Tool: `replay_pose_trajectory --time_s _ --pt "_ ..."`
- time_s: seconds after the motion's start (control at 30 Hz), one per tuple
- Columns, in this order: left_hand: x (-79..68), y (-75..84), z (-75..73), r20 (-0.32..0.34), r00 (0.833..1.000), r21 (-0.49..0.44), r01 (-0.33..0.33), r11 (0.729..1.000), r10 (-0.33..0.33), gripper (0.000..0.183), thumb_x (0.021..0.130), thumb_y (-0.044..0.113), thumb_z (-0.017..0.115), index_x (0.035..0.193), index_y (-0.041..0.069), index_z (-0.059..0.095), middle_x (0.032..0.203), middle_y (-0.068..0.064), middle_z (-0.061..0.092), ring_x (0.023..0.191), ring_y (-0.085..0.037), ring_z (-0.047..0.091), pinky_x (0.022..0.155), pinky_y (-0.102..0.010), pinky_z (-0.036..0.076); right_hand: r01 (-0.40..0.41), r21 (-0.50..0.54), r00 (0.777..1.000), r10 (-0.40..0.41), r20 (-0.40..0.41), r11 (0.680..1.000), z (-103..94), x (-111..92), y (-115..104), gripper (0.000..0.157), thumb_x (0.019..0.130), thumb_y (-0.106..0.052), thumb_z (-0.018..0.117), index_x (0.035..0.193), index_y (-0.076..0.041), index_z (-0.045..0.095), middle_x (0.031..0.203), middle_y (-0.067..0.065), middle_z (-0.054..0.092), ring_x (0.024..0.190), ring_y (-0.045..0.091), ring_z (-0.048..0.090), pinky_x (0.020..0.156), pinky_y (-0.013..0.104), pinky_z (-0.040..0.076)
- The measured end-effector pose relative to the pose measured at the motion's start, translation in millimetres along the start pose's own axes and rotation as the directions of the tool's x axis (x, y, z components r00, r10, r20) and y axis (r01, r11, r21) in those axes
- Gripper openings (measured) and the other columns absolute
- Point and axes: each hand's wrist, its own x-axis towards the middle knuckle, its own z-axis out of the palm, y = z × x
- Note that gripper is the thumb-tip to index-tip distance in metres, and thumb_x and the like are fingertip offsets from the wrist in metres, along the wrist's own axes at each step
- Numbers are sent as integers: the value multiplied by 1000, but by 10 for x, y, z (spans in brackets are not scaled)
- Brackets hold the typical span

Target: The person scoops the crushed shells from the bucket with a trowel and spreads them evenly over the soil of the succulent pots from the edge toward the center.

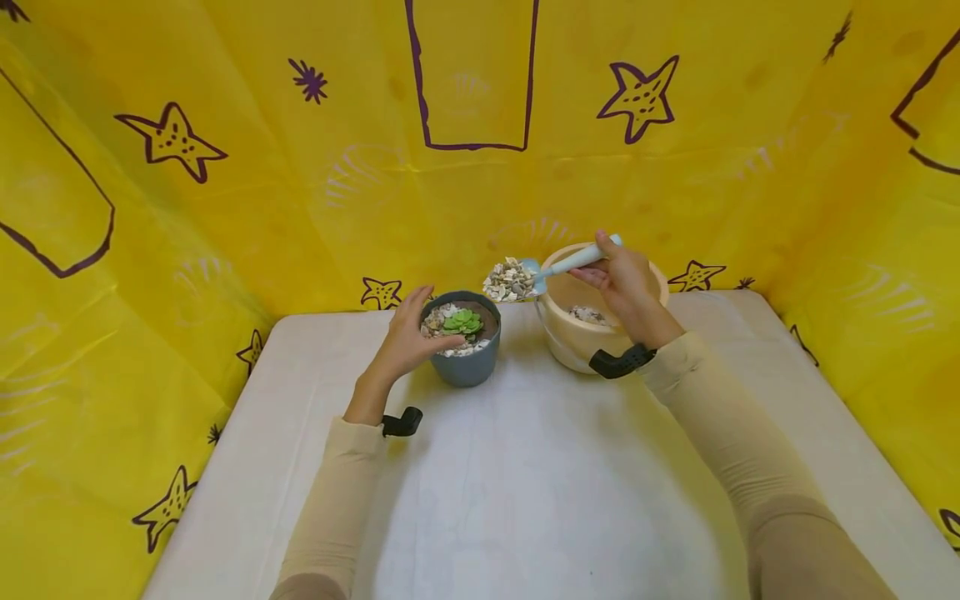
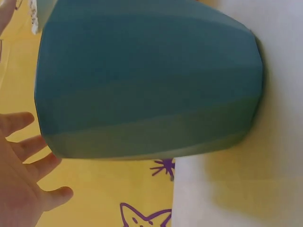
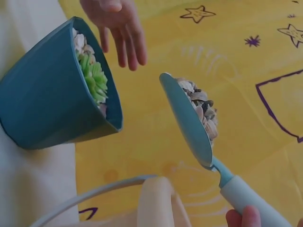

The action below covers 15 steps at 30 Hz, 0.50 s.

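Note:
In the head view my right hand (image 1: pixel 626 279) grips the pale handle of a small light-blue trowel (image 1: pixel 577 260). Its scoop is heaped with pebbles (image 1: pixel 510 281) and hangs between two pots, higher than their rims. A blue-grey plant pot (image 1: pixel 467 367) stands to the left, with a green succulent (image 1: pixel 463 322) among pale stones and a bare brown patch at its right side. My left hand (image 1: pixel 408 337) is spread at that pot's left rim, fingers extended; whether it touches the rim I cannot tell. The right wrist view shows the loaded trowel (image 3: pixel 189 123) from the side, beside the pot (image 3: pixel 52 94).
A cream bucket (image 1: pixel 570 333) with a thin handle and some pebbles at its bottom stands under my right hand. Both containers are on a white-covered table (image 1: pixel 525 483). Yellow patterned cloth (image 1: pixel 480 192) hangs behind and at both sides.

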Motion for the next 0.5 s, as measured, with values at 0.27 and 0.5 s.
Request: replay_pose_trajectory --time_s 0.27,0.5 --pt "-32 -86 -3 25 998 -19 51 999 -51 107 75 48 81 157 22 16 164 -8 14 151 -36 13 114 -67 20 -43 -44 997 46 60 998 54 3 91 22 101 -26 47 100 -4 47 70 11 68 66 22 71 66 28 60" --pt "-29 -191 17 60 992 -36 114 993 -111 114 72 53 81 158 24 12 164 -8 12 150 -37 14 114 -66 22 -45 -60 997 49 64 997 100 8 189 21 102 -25 46 100 -5 49 71 8 67 67 21 70 66 28 60"
